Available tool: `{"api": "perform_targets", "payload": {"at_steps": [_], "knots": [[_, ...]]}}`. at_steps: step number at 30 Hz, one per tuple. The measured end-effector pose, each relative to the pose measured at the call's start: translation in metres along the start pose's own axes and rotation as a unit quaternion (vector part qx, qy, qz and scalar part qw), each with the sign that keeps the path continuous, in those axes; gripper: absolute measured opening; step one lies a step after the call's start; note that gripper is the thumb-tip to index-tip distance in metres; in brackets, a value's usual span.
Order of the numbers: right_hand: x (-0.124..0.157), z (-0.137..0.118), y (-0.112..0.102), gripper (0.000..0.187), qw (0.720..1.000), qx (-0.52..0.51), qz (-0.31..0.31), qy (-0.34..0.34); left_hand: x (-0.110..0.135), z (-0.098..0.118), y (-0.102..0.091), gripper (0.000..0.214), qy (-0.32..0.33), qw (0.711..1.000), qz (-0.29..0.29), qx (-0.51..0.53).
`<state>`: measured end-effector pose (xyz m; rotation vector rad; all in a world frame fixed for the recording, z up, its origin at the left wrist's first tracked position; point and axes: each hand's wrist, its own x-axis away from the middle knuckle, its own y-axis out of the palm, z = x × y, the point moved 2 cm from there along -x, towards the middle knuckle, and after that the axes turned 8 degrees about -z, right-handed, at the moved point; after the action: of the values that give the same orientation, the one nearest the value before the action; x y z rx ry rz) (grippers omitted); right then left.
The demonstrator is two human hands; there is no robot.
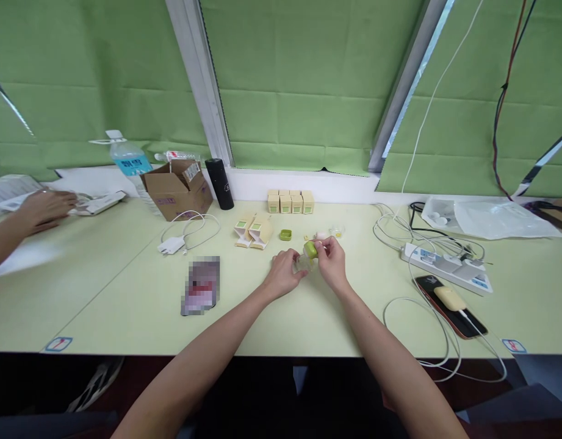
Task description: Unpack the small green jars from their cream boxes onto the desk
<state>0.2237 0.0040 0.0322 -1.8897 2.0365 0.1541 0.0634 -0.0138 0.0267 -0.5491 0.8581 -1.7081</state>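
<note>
My left hand (pixel 283 274) is closed on a clear plastic piece (pixel 302 263) in front of me, its exact shape hard to make out. Pinched in my right hand (pixel 332 263) is a small rounded green piece (pixel 310 249), held right over the clear one; whether they touch I cannot tell. Just beyond my hands lie a small square green tray-like part (pixel 285 235), a pale pinkish piece (pixel 320 235), a tiny yellow bit (pixel 306 237) and another clear plastic piece (pixel 338 232). Two opened cream cartons (pixel 254 231) lie to their left.
Several small cream boxes (pixel 290 202) line the back edge. A phone (pixel 201 285) and white charger (pixel 171 245) lie left, near a cardboard box (pixel 177 192) and black bottle (pixel 219 184). Rightward are a power strip (pixel 445 268), cables and another phone (pixel 473 323). A co-worker's hand (pixel 45 210) rests far left.
</note>
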Motion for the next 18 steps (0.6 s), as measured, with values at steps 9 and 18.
{"api": "perform_targets", "payload": {"at_steps": [9, 18], "knots": [[-0.008, 0.003, -0.009, 0.060, 0.976, -0.192, 0.054, 0.085, -0.004, -0.023, -0.004, 0.067, 0.061, 0.995, 0.061, 0.046], [0.010, -0.009, 0.020, 0.041, 0.993, -0.113, -0.037, -0.024, 0.008, 0.000, -0.007, 0.059, 0.175, 0.976, 0.099, 0.080]]}}
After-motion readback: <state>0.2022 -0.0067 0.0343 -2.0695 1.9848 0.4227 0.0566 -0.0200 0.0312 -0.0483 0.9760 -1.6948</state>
